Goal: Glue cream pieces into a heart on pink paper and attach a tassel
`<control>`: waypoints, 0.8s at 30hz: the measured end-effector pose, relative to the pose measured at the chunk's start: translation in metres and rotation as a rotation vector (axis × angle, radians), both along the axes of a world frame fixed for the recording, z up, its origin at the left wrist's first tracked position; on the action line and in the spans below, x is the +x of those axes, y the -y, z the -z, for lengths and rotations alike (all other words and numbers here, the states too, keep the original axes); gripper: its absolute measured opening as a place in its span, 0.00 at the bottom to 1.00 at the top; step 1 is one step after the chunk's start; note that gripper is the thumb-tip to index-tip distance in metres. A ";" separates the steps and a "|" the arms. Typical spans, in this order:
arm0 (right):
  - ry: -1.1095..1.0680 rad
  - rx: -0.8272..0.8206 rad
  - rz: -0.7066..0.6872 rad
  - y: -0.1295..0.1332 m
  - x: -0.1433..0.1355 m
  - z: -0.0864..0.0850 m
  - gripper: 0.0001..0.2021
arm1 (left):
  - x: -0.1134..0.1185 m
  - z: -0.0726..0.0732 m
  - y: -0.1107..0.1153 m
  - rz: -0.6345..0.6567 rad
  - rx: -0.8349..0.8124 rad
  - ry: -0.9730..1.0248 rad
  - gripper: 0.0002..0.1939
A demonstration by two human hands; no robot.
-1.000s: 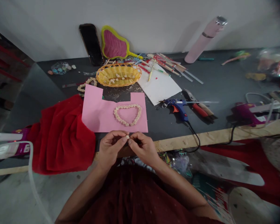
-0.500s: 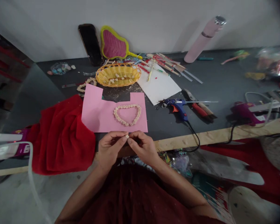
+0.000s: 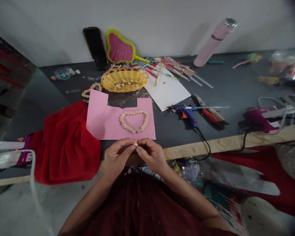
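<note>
My left hand (image 3: 118, 155) and my right hand (image 3: 151, 154) meet at the front edge of the table, fingertips pinched together. Between them they grip a small cream-coloured piece (image 3: 135, 144), too small to make out fully; it resembles the pieces of the ring nearby. Just beyond my fingers, a pink sheet (image 3: 100, 121) with a notched far edge lies flat. On its right half rests a rounded, heart-like ring of small cream pieces (image 3: 147, 119). A yellow wicker basket (image 3: 108, 86) behind the sheet contains several similar pieces.
A blue glue gun (image 3: 190, 114) and red-handled pliers (image 3: 210, 116) lie to the right, the gun's cord hanging over the edge. Red cloth (image 3: 66, 147) is heaped at left. A phone (image 3: 95, 47) and a pink bottle (image 3: 213, 44) stand by the wall. White paper (image 3: 169, 93) lies behind.
The small cream piece has turned slightly between my fingertips and shows a little more. Both hands stay in nearly the same place; the things on the table have not moved.
</note>
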State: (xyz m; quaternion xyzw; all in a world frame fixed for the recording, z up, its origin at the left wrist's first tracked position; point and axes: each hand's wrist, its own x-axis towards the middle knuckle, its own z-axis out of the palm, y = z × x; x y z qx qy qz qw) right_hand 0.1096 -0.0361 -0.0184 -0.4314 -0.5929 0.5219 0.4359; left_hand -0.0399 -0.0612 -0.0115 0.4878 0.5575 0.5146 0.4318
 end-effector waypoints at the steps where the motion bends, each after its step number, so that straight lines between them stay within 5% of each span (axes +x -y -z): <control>1: -0.015 -0.017 0.002 0.000 0.000 0.000 0.06 | 0.000 0.000 0.000 0.005 -0.005 -0.015 0.10; 24: 0.095 0.098 0.049 0.000 0.002 0.000 0.05 | -0.002 -0.012 -0.005 0.087 -0.126 0.140 0.15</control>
